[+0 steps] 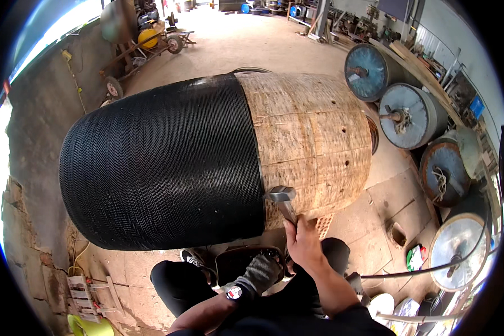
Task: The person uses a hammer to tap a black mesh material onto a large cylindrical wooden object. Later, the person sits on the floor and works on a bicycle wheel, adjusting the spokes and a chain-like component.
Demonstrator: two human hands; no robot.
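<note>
A large drum (162, 162) lies sideways before me, its left part wound with black ridged cord and its right part bare pale wood (313, 134) with small holes. My right hand (302, 243) grips a hammer (281, 195), whose head is at the edge of the black winding. Below the drum, my gray-gloved left hand (255, 277) is in a dark shallow tray (227, 260) between my legs, its fingers curled; anything they hold is too small to make out.
Several metal-ended rollers (406, 106) line the right side, beside wooden planks (403, 56). A rough wall (33, 123) runs along the left, with a wheeled cart (151, 53) at back left and a small stool (92, 297) at lower left. A hose (397, 274) crosses the lower right.
</note>
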